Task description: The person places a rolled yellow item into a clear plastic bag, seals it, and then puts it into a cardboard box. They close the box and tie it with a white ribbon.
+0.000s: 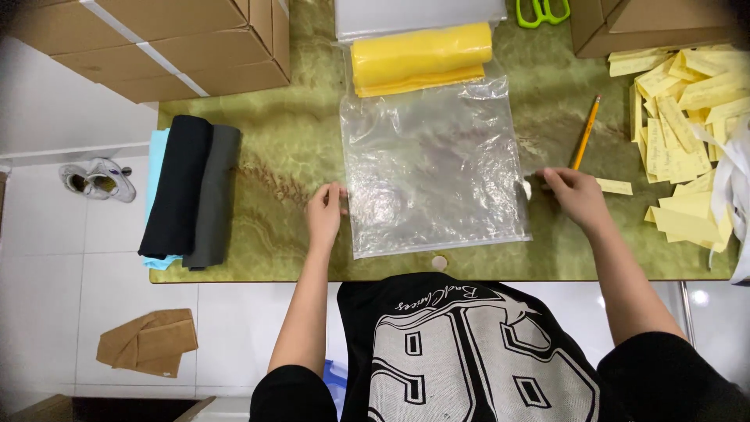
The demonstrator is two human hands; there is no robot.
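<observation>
Bag-flattening step: left hand [324, 212] and right hand [574, 195] pinched the clear zip bag [432, 168] edges; next, likely the folded yellow garment [420, 59] needed inserting.

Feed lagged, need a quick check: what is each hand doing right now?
Left hand: fingers pinching the left edge of the clear flat plastic bag.
Right hand: fingers closed at the bag's right edge; whether it grips cannot be told.

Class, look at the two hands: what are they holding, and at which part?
Both hold the clear bag: left hand at its left edge, right hand at its right edge.
</observation>
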